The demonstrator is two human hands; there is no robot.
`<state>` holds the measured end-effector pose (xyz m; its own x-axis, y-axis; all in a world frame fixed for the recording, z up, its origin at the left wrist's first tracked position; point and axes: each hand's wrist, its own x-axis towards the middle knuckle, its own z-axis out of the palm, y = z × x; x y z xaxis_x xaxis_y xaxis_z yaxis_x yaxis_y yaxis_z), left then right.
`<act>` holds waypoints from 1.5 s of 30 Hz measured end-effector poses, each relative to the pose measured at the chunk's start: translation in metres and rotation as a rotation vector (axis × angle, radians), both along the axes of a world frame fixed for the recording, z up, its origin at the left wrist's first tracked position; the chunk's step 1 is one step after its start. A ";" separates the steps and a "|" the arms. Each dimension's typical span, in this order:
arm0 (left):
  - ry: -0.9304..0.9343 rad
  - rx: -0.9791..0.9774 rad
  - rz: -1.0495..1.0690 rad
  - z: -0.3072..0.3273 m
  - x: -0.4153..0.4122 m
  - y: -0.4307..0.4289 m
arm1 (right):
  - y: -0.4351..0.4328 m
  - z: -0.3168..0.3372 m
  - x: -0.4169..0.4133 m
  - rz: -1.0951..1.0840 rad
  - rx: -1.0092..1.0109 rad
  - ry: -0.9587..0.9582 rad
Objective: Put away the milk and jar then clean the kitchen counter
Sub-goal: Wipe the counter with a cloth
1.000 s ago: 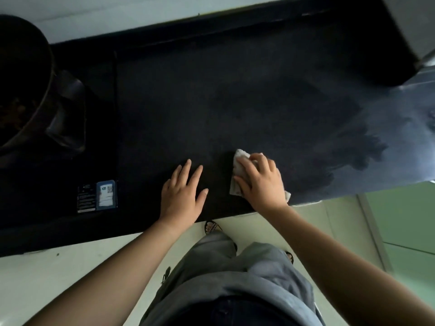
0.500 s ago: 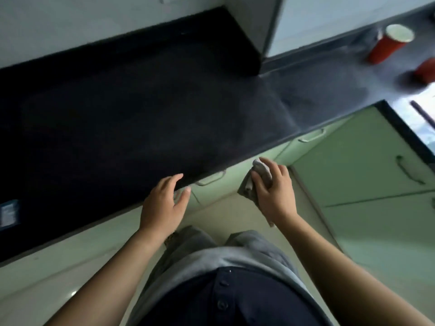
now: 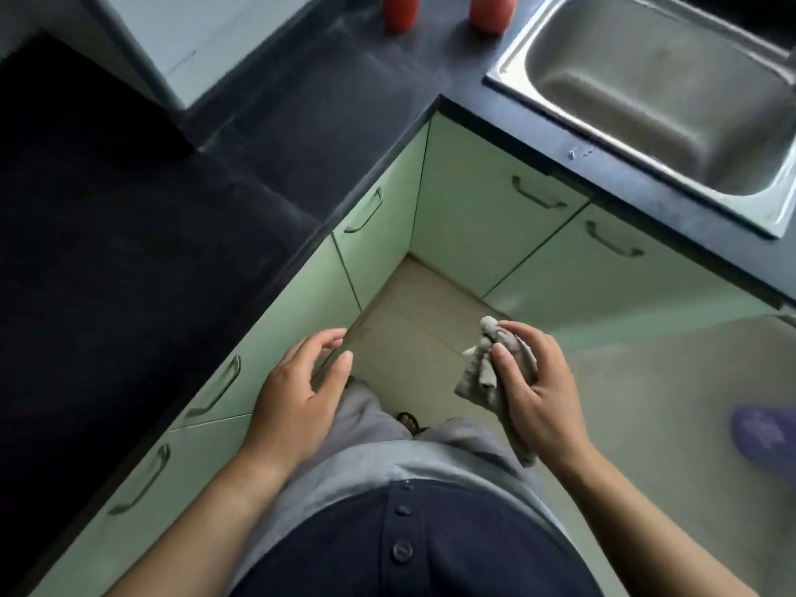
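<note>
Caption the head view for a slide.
Right hand grips a crumpled grey cloth beside the empty left hand, near a stainless-steel sink.

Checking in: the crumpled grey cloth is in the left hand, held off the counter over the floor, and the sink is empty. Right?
Not quite. The head view shows the crumpled grey cloth in the right hand, not the left. The left hand is open and holds nothing. The rest stands: the cloth is off the counter, over the floor, and the sink is empty.
</note>
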<state>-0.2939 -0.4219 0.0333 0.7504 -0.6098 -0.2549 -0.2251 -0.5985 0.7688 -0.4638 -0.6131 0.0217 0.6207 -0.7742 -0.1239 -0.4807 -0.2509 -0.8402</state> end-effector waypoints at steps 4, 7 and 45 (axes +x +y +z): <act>0.024 0.023 0.001 -0.007 0.025 -0.020 | -0.024 -0.007 0.017 -0.033 0.016 0.027; 0.047 0.020 0.021 -0.017 0.056 -0.044 | -0.052 -0.010 0.056 -0.019 0.019 0.027; -0.189 0.778 0.389 -0.081 0.225 -0.194 | -0.189 -0.058 0.487 1.322 -0.466 0.137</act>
<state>-0.0685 -0.6163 -0.0475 0.9397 -0.0089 -0.3419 0.0210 -0.9963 0.0838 0.0232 -0.8016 -0.0360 0.9156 0.3773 -0.1394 0.2557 -0.8135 -0.5224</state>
